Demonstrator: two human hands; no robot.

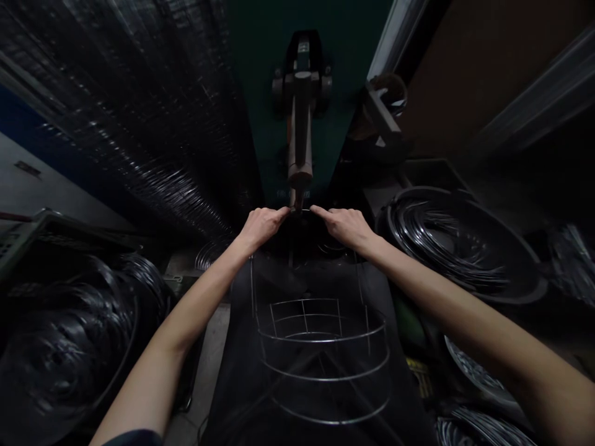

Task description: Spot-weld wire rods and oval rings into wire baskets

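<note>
At a dim wire-working bench, you face a dark-green machine housing (279,155) with a brown cylindrical welding arm (300,145) descending at centre. A broad black wire-mesh roll (139,130) fills your left side. Coils of dark wire in a round tub (460,248) lie to your right, and a similar black wire coil (69,347) lies to your left. A bright steel-wire cage (323,341) of stacked rings and uprights rests against your dark apron (307,291), its top just below the arm's tip (295,199). Your left hand (263,226) and right hand (344,226) lie palm-down either side of that tip, fingers extended, at the cage's top ring. You cannot tell whether they grip the wire.
</note>
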